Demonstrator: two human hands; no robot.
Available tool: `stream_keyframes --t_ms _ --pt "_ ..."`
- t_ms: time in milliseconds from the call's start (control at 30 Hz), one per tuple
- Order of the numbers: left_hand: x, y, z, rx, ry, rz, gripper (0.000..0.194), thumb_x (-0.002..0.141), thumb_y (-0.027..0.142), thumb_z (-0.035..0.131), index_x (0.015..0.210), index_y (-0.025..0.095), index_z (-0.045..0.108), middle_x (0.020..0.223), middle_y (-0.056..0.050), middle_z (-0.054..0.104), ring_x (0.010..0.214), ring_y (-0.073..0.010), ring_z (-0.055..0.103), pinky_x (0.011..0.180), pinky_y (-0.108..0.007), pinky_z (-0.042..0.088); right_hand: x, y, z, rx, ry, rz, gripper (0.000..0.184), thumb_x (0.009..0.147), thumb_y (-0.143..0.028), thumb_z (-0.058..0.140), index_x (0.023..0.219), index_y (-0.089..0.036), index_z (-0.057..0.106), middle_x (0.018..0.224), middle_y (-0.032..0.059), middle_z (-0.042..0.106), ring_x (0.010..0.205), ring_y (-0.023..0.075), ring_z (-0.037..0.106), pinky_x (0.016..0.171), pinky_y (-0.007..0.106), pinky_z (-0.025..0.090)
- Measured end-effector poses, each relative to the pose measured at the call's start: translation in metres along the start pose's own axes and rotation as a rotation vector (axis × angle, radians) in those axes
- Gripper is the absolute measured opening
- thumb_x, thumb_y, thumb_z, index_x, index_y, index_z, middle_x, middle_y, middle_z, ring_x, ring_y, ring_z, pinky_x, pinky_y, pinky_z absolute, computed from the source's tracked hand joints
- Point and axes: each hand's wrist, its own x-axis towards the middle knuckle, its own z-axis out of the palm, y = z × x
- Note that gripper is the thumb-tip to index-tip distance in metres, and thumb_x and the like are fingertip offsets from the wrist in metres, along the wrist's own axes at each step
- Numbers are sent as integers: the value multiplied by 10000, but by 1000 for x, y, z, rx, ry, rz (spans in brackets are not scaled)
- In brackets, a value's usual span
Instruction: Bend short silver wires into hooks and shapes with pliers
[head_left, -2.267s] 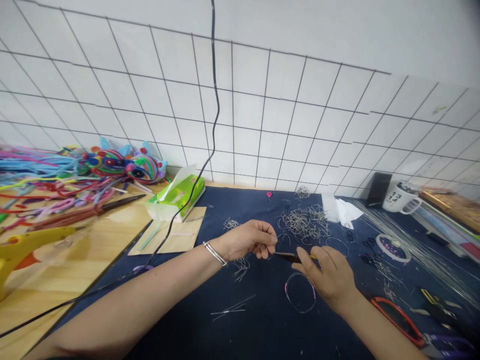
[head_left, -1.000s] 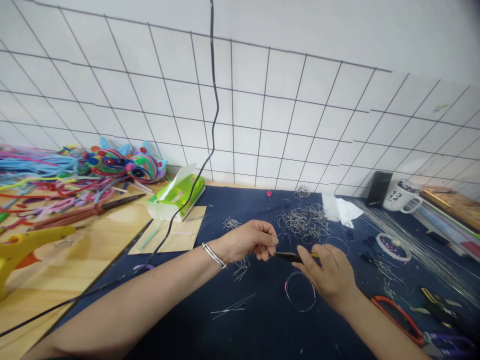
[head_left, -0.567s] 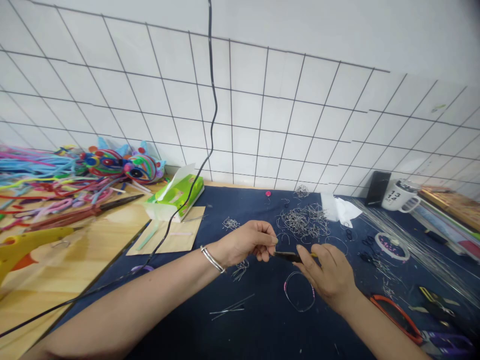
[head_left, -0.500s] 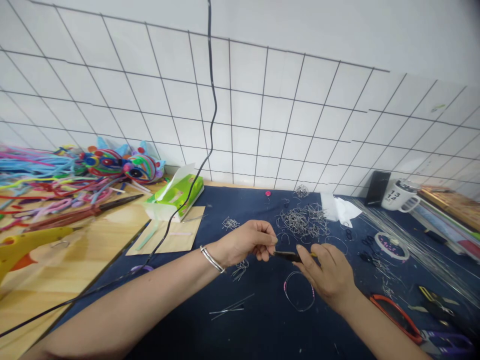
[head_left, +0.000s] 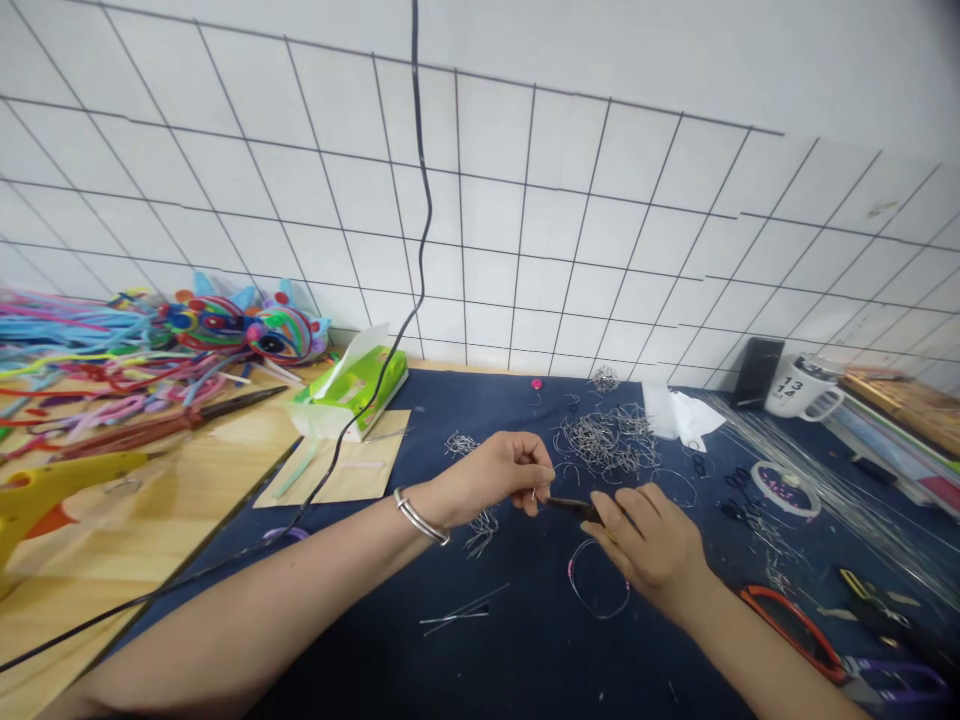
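My left hand (head_left: 517, 472), with a silver bangle on the wrist, pinches a short thin wire (head_left: 535, 494). My right hand (head_left: 651, 540) is wrapped round a pair of pliers (head_left: 571, 507), whose dark jaws point left and meet the fingertips of the left hand. Most of the handles is hidden in my palm. Behind the hands lies a heap of bent wire pieces (head_left: 607, 440). Below them a wire ring with pink beads (head_left: 598, 580) lies on the dark blue cloth. Several straight wire pieces (head_left: 465, 612) lie to its left.
At right are red-handled scissors (head_left: 795, 630), a bead dish (head_left: 786, 490), long straight wires (head_left: 832, 490) and a mug (head_left: 801, 390). A tissue pack (head_left: 352, 390), yellow glue gun (head_left: 67, 490) and colourful pipe cleaners (head_left: 97, 370) are at left. A black cable (head_left: 426, 200) hangs across the view.
The pliers and my right hand have shifted very slightly, and the jaws are tilted a little differently against the left fingertips. My left hand keeps its pinch; the other things stay put.
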Motion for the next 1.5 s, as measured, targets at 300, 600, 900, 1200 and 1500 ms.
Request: stream_keyframes --t_ms 300,600,900,1200,1500 --pt "-5 14 -2 332 -90 212 123 804 250 476 745 146 504 679 5 537 564 -71 533 542 -199 418 1 -5 -2 323 -146 124 213 809 -284 498 984 -174 553 811 59 559 720 146 509 638 267 438" --pt "-9 17 0 548 -44 313 120 822 211 440 747 160 519 635 10 537 566 -72 494 538 -193 384 4 -4 -5 605 -200 197 194 821 -278 475 971 -175 542 789 46 560 696 124 527 638 244 440" --pt "-11 19 2 602 -16 374 148 835 224 429 752 158 532 661 6 535 587 -74 478 553 -192 371 10 -6 -12 744 -267 267 142 830 -288 461 850 -182 554 685 4 511 614 98 483 575 210 385" --pt "-10 16 1 756 -55 420 140 831 198 416 779 169 543 678 -6 559 602 -91 494 564 -199 361 9 -3 -8 783 -317 288 178 827 -320 464 745 -187 550 634 -14 488 575 90 464 544 200 368" --pt "-7 10 2 728 -52 371 126 815 194 430 775 174 548 666 -2 559 598 -93 501 567 -199 369 8 0 -5 814 -391 287 181 828 -300 463 712 -182 536 632 -23 480 573 85 466 541 195 368"
